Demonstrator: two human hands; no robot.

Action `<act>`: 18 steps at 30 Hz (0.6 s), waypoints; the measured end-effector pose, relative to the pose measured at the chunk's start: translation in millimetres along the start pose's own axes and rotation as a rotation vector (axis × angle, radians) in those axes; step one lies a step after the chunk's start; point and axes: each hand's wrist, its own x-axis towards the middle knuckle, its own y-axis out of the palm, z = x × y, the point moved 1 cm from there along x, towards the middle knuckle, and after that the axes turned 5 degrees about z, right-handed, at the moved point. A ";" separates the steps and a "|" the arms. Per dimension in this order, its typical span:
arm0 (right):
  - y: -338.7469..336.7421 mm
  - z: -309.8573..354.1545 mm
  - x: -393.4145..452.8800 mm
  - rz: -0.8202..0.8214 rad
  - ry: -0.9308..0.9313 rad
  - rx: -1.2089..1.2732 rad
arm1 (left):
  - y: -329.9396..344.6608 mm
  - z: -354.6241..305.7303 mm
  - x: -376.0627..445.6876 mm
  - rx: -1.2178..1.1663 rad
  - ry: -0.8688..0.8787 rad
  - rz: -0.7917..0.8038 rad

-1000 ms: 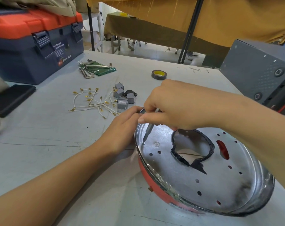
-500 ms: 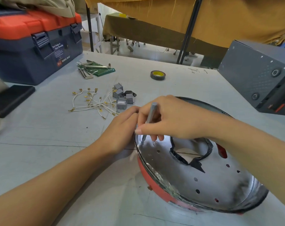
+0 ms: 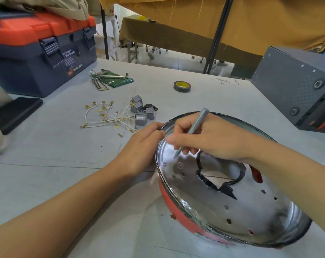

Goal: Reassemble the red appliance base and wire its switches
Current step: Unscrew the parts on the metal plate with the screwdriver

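Observation:
The red appliance base [image 3: 178,211] lies on the table with its shiny metal plate [image 3: 213,202] facing up, holed and cut out in the middle. My left hand [image 3: 141,146] grips the base's left rim. My right hand [image 3: 210,138] holds a slim grey screwdriver [image 3: 193,127] like a pen, its tip just above the plate near a small screw [image 3: 165,164]. White wires with gold terminals [image 3: 106,116] and grey switches [image 3: 141,112] lie on the table beyond my left hand.
A blue and orange toolbox [image 3: 37,51] stands at the back left, with hex keys on a green pouch [image 3: 109,79] beside it. A tape roll [image 3: 182,86] lies further back. A grey metal case [image 3: 295,86] stands at the right, a black pad [image 3: 14,112] at the left.
My right hand has tilted the screwdriver back so its handle points up and away, and the tip has lifted off the plate. The left hand stays on the rim.

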 end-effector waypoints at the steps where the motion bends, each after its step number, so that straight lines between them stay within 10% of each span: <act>1: -1.2 0.9 -0.1 -0.013 -0.015 -0.054 | 1.0 -0.6 -0.6 -0.024 -0.010 0.011; 18: 20.5 0.1 7.1 0.121 -0.076 -0.418 | -2.9 5.0 3.8 0.043 0.037 -0.010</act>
